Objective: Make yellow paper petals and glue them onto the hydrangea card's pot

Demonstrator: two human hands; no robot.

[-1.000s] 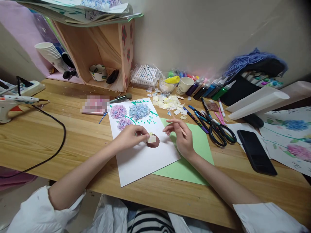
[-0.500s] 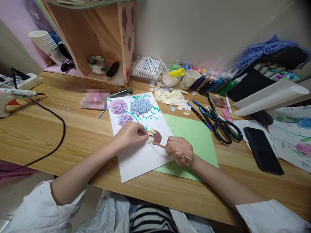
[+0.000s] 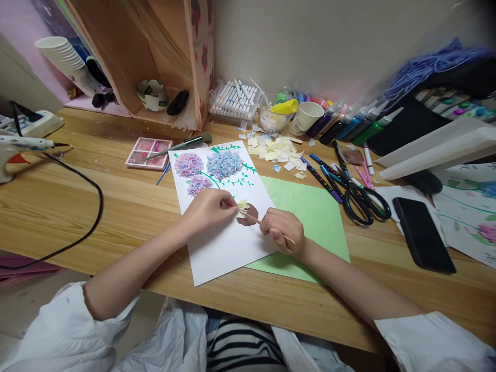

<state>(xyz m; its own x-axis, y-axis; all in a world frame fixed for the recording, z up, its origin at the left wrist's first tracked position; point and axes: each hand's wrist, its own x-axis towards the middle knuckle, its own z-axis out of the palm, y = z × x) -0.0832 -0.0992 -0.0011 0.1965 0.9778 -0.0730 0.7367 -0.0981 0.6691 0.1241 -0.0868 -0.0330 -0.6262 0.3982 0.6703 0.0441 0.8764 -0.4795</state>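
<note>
My left hand (image 3: pixel 211 207) is closed in a pinch on a small pale paper piece (image 3: pixel 240 213) at the left edge of a brown circle (image 3: pixel 253 212). My right hand (image 3: pixel 283 231) is wrapped around a thin wooden stick (image 3: pixel 253 219), whose tip meets the paper piece by my left fingertips. Just above, crumpled pale-yellow paper (image 3: pixel 244 204) stands on the circle. The circle lies on a white sheet (image 3: pixel 217 258) bearing a blue paper-petal flower (image 3: pixel 225 165), two pink-purple ones (image 3: pixel 188 166) and green painted stems. Under its right side is a green sheet (image 3: pixel 320 227).
Loose yellow paper squares (image 3: pixel 275 150) lie behind the sheet. Black-handled scissors (image 3: pixel 360 204), pens and a phone (image 3: pixel 424 235) are on the right. A glue gun (image 3: pixel 15 150) with its cable, and a pink sectioned box (image 3: pixel 149 153), sit left. A paper cup (image 3: pixel 307 118) stands at the back.
The pinched paper piece has moved up close to the yellow paper on the brown circle. My right hand has shifted slightly left and up with the stick. The view has tilted a little.
</note>
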